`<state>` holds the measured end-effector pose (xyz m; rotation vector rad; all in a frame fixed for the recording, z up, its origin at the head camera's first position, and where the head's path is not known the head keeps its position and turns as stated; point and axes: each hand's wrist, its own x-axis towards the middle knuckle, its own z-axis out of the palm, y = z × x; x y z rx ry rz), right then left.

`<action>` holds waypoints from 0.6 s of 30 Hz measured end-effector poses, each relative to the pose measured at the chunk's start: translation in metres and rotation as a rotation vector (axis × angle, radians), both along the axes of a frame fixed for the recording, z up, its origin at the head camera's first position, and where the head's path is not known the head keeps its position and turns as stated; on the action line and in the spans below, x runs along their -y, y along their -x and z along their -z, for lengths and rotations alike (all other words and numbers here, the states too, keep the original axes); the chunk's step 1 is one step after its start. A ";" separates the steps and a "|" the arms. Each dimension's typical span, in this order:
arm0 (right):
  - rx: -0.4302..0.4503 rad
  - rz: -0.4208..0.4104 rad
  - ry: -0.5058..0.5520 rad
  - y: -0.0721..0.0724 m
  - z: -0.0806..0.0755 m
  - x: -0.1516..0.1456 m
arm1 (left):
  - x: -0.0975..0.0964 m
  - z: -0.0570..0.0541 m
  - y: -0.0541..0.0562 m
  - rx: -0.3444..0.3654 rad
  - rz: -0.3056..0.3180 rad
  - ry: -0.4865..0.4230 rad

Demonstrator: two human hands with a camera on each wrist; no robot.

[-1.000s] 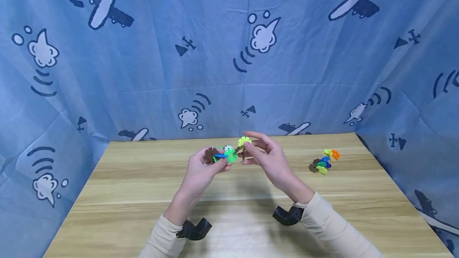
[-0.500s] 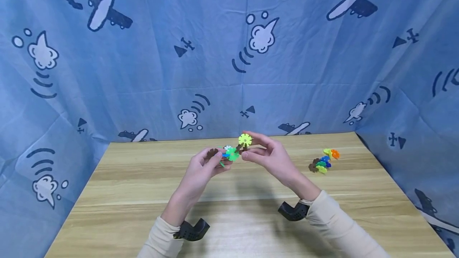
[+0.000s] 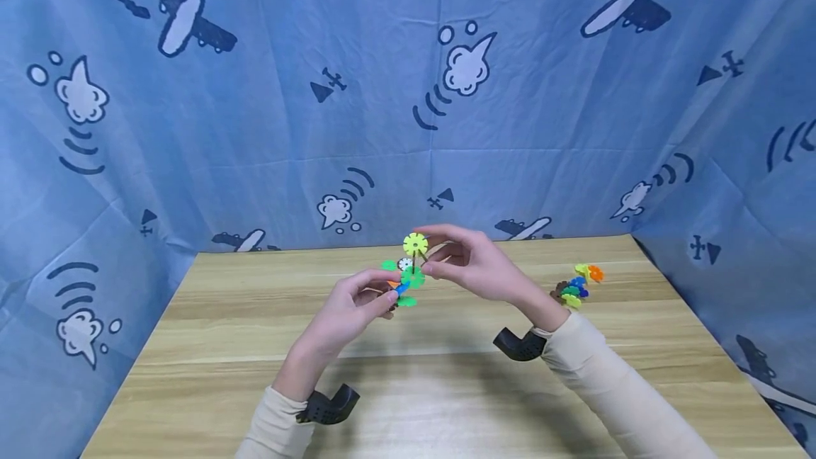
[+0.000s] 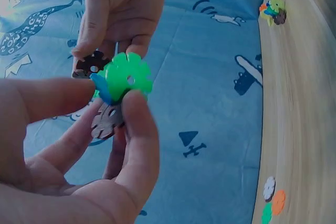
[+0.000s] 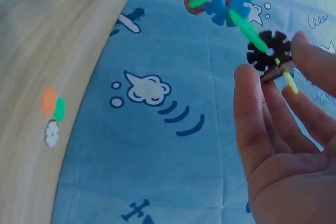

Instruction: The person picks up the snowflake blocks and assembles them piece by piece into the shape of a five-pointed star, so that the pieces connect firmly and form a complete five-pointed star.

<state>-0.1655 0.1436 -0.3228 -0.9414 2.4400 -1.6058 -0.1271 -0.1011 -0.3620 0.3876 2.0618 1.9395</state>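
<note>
Between my hands is a small build of slotted plastic snowflake discs. My left hand (image 3: 344, 310) pinches it near the blue disc (image 3: 403, 288), with a brown disc (image 4: 107, 121) tucked by the fingers. A green disc (image 4: 128, 77) stands out from the blue one. My right hand (image 3: 472, 261) grips the other end, its thumb and fingers at a dark brown disc (image 5: 268, 51). The yellow disc (image 3: 415, 244) sits at the top of that end, seen nearly edge-on in the right wrist view. Fingers hide some of the joints.
On the wooden table (image 3: 255, 374), a white disc (image 5: 51, 133), an orange disc (image 5: 49, 100) and a green disc (image 5: 59, 109) lie behind the hands. A pile of several coloured discs (image 3: 574, 292) lies to the right. Blue printed cloth (image 3: 382, 105) surrounds the table.
The yellow end has swung left and up, now above the green disc. My left hand has shifted down and turned the build, exposing a lower green disc and the discs on the table behind.
</note>
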 end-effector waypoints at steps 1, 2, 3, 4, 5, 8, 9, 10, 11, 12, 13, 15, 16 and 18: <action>-0.018 -0.009 -0.022 0.001 -0.002 0.002 | 0.001 0.000 0.000 -0.001 0.013 -0.001; -0.036 -0.016 -0.044 0.001 -0.003 0.004 | 0.002 -0.001 -0.001 -0.005 0.025 -0.005; -0.049 -0.024 -0.060 0.002 -0.004 0.007 | 0.003 -0.001 -0.001 -0.007 0.035 -0.010; -0.060 -0.031 -0.073 0.002 -0.005 0.009 | 0.003 -0.001 -0.002 -0.005 0.037 -0.012; -0.065 -0.043 -0.078 0.002 -0.005 0.011 | 0.003 -0.001 -0.003 -0.002 0.037 -0.013; -0.074 -0.061 -0.087 0.004 -0.005 0.017 | 0.003 -0.001 -0.004 -0.007 0.018 0.002; -0.073 -0.064 -0.083 0.004 -0.004 0.019 | 0.002 -0.001 -0.004 -0.008 0.007 0.006; -0.072 -0.066 -0.080 0.005 -0.004 0.020 | 0.002 -0.001 -0.004 -0.011 -0.006 0.012; -0.072 -0.065 -0.078 0.006 -0.004 0.022 | 0.002 -0.001 -0.004 -0.017 -0.018 0.015; -0.071 -0.063 -0.076 0.007 -0.003 0.023 | 0.001 -0.001 -0.004 -0.025 -0.032 0.017; -0.071 -0.063 -0.072 0.008 -0.003 0.025 | 0.001 0.000 -0.005 -0.032 -0.045 0.014; -0.065 -0.065 -0.060 0.009 -0.003 0.028 | 0.001 0.000 -0.005 -0.038 -0.073 0.000; -0.063 -0.067 -0.052 0.010 -0.003 0.029 | 0.001 0.000 -0.005 -0.035 -0.091 -0.011; -0.057 -0.065 -0.034 0.011 -0.004 0.032 | 0.002 0.001 -0.005 -0.023 -0.135 -0.041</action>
